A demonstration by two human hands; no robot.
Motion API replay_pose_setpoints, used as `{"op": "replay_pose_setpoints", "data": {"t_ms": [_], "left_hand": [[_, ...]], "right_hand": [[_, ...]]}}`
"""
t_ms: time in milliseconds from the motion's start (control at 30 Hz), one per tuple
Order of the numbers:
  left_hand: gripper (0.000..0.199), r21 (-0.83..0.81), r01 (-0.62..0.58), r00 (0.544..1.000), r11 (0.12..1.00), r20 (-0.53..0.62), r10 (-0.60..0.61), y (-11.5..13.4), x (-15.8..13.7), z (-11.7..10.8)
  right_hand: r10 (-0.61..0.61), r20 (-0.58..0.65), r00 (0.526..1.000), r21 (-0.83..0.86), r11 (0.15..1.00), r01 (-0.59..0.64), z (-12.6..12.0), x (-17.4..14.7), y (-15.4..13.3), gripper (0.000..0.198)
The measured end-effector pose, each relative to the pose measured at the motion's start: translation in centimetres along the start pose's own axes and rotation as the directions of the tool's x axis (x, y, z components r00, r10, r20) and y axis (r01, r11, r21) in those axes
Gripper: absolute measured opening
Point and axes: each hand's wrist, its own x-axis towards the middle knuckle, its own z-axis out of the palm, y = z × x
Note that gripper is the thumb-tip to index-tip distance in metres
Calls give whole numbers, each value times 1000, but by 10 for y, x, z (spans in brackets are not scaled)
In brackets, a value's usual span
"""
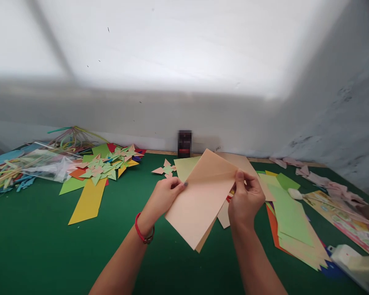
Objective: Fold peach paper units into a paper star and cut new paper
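Note:
Both of my hands hold one sheet of peach paper (197,205) raised above the table, tilted, with a crease across its upper part and a second layer showing at the lower corner. My left hand (166,194) pinches its left edge, thumb on top, and a red bracelet circles that wrist. At the right corner, the thumb and fingers of my right hand (247,196) are closed on the paper. Behind it lie a light green sheet (184,164) and another peach sheet (249,166), both partly hidden. A folded paper star (167,167) rests just beyond my left hand.
Folded paper pieces (104,166) and a yellow strip (87,200) lie at left, near a plastic bag (53,166) and thin coloured strips (6,174). At right are stacked green sheets (292,213), a printed sheet (344,221) and a white device (353,262). A dark box (184,143) stands at the wall.

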Motion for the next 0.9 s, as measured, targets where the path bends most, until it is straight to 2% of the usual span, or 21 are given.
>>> {"op": "replay_pose_setpoints", "data": {"t_ms": [167, 267, 400, 600, 767, 900], "left_hand": [[29, -6, -64, 997, 998, 36, 64, 2, 0, 2], [25, 8, -61, 998, 998, -13, 62, 4, -1, 7], [22, -15, -35, 997, 999, -76, 34, 7, -5, 13], [25, -21, -26, 993, 999, -115, 23, 13, -11, 11], [25, 87, -89, 992, 992, -80, 96, 17, -13, 10], [34, 235, -59, 984, 970, -151, 97, 20, -14, 13]], "right_hand": [[14, 5, 1000, 16, 1000, -14, -1, 4, 2, 30], [47, 27, 999, 99, 994, -50, -2, 6, 4, 28], [147, 54, 988, 199, 968, -155, -4, 11, 5, 30], [199, 86, 976, 208, 955, -213, -5, 15, 8, 32], [194, 98, 976, 214, 954, -211, -6, 21, 14, 32], [204, 77, 976, 228, 949, -217, -7, 23, 14, 33]]}}
